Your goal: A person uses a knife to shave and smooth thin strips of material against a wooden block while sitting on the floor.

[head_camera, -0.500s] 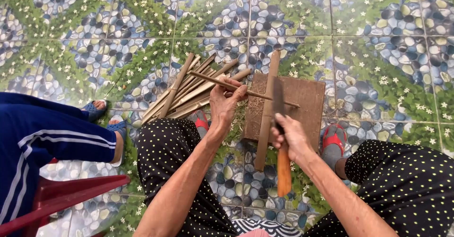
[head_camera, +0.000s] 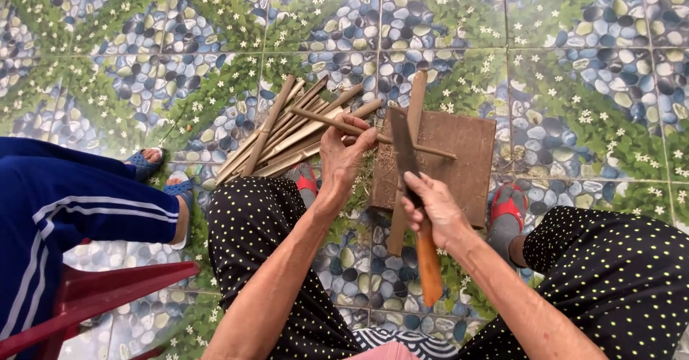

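Honestly, the left hand point(head_camera: 344, 155) is pinching a thin bamboo stick point(head_camera: 373, 134) over the wooden board point(head_camera: 459, 162), while the right hand point(head_camera: 438, 209) is gripping the knife point(head_camera: 405, 155) handle; I'd be keeping the blade well ahead of those pinching fingers.

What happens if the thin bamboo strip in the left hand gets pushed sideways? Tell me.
The thin bamboo strip probably flexes a little, being long and slender, yet looks stiff like wood. It seems light, since the left hand pinches it with fingertips alone. Resting across the brown board, it would likely slide rather than roll.
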